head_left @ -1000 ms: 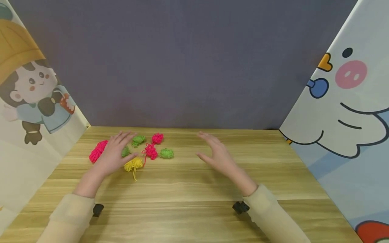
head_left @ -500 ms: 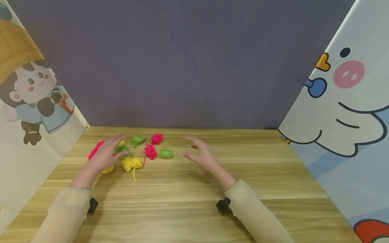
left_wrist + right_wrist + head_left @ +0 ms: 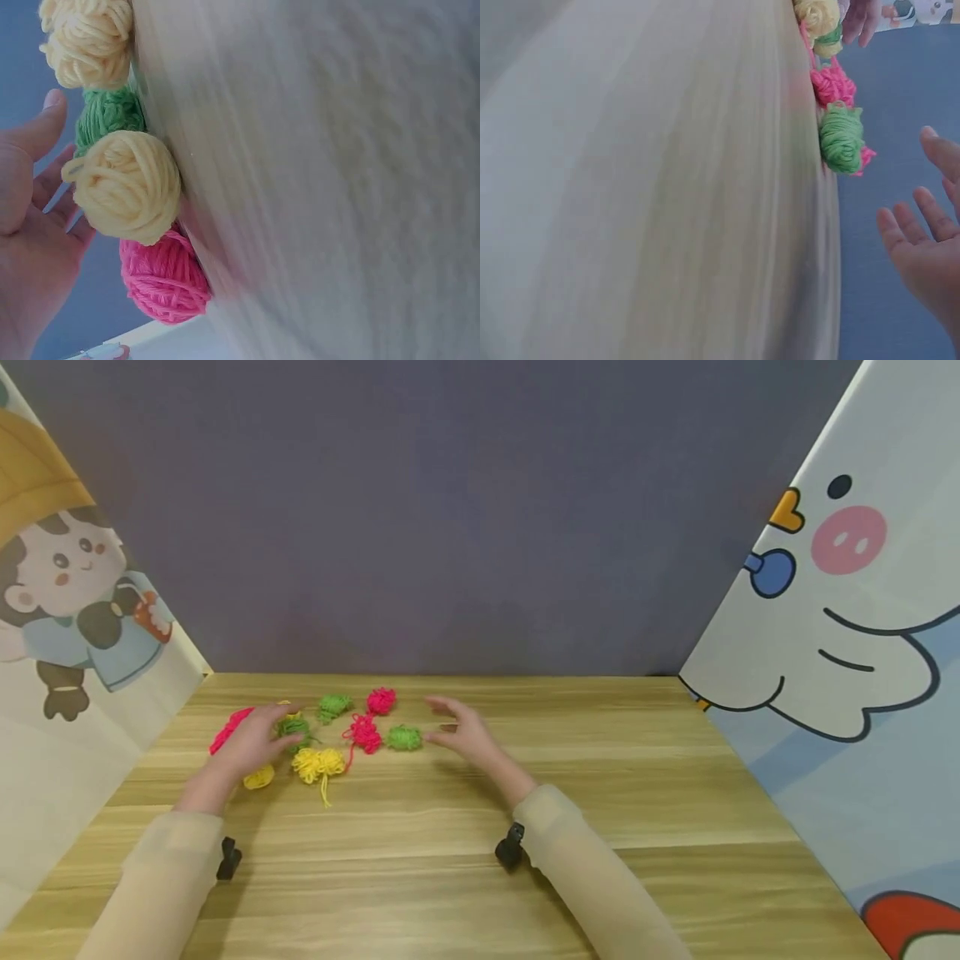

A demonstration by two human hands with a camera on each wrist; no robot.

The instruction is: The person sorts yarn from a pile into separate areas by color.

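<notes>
Small balls of yarn lie in a group at the back left of the table. My left hand (image 3: 251, 745) hovers over the left of the group, fingers spread, holding nothing. Around it are a pink yarn ball (image 3: 165, 279), a yellow one (image 3: 126, 186) and a dark green one (image 3: 295, 732); the hand partly covers the pink ball in the head view. A looser yellow bundle (image 3: 318, 764) with a trailing end lies in front. My right hand (image 3: 467, 735), thumb and fingers apart, is just right of a light green yarn ball (image 3: 842, 139), without visible contact.
Two pink yarn balls, one in the middle (image 3: 365, 734) and one behind (image 3: 381, 701), and another green one (image 3: 333, 707) lie between the hands. A grey panel (image 3: 450, 518) closes the back of the wooden table (image 3: 420, 877). Cartoon-printed panels stand left (image 3: 82, 593) and right (image 3: 847, 635).
My right hand has moved left, up to the light green yarn ball. My left hand has drawn slightly left and nearer, uncovering the dark green ball and a yellow one. The yarn stays put.
</notes>
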